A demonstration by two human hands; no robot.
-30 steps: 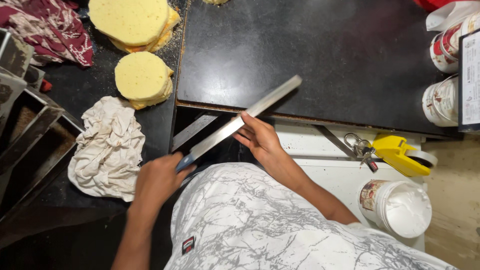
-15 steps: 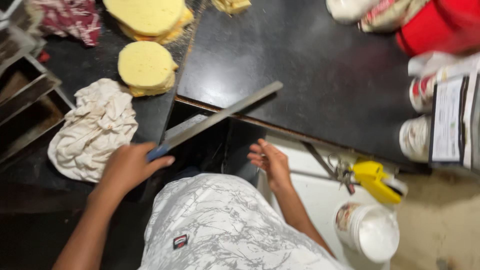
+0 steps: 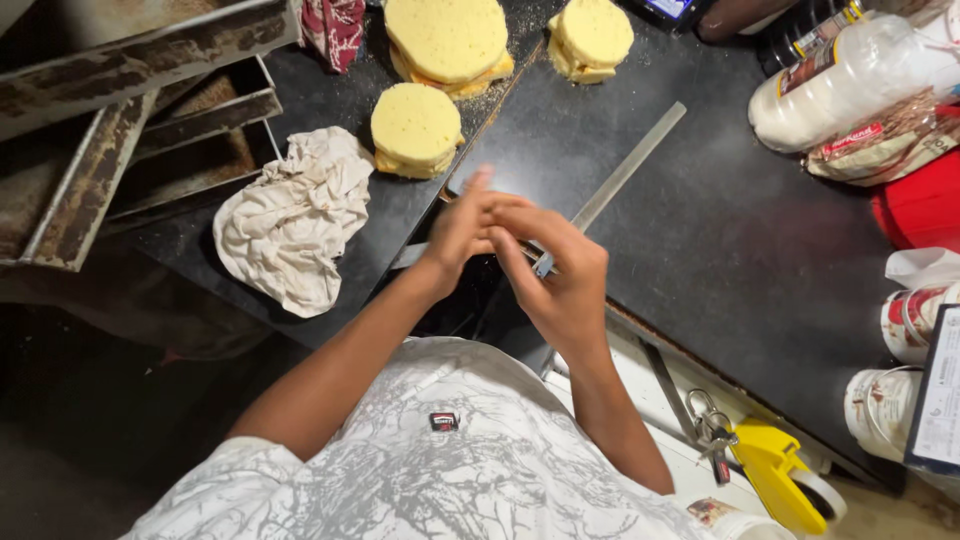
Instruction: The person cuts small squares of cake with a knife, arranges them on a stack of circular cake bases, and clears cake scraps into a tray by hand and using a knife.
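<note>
My hands meet over the near edge of a black counter [image 3: 740,250]. A long flat metal knife [image 3: 625,175] lies slanted on the counter, its tip pointing to the upper right. Its dark handle end sits under the fingers of my right hand [image 3: 560,275], which curl around it. My left hand [image 3: 465,230] touches the right hand's fingertips from the left, with one finger raised. Three round yellow sponge cakes lie beyond the hands: a small one [image 3: 415,125], a large one [image 3: 447,40] and another [image 3: 592,38].
A crumpled cream cloth [image 3: 290,220] lies left of my hands, beside rusty metal trays [image 3: 130,120]. Bagged goods [image 3: 850,85], a red object [image 3: 925,210] and white tubs [image 3: 905,320] line the right edge. Keys [image 3: 710,425] and a yellow tape dispenser [image 3: 780,475] sit below the counter.
The knife went from being held up by my left hand to lying on the counter. My right hand moved in to the handle, and the two hands came together.
</note>
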